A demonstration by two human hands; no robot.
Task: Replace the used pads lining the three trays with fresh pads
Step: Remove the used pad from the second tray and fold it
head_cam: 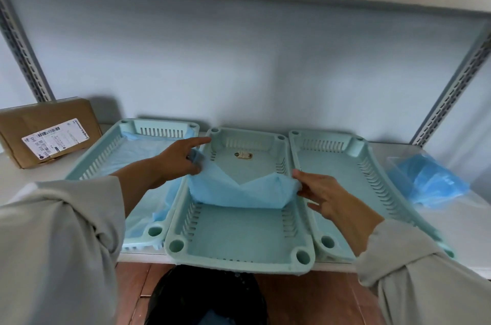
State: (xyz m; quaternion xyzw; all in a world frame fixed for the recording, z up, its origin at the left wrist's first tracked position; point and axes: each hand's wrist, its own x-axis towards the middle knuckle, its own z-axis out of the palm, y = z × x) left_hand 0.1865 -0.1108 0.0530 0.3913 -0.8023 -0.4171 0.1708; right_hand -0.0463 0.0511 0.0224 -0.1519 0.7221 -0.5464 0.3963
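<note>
Head view shows three pale green trays side by side on a white shelf (pixel 451 231) in the middle of the frame. The middle tray (pixel 239 262) holds a light blue pad (pixel 239 193) that is folded and lifted across its centre, so the bare floor of the tray is visible both above and below it. The left hand (pixel 179 158) pinches the left edge of this pad between the thumb and the curled fingers, while its index finger points toward the upper left corner of the middle tray. The right hand (pixel 322 194) touches the right edge of the pad with the thumb; its other fingers are spread, and I cannot tell if it really grips the pad. The left tray (pixel 156 231) is lined with a blue pad (pixel 138 154) that hangs over its near right wall. The right tray (pixel 372 162) is bare inside. At the right edge of the frame a clear packet of blue pads (pixel 430 181) lies on the shelf, near the right tray. A cardboard box (pixel 50 131) with a white label stands in the left of the frame. At the bottom centre a black bag (pixel 202 298) is on the reddish floor.
</note>
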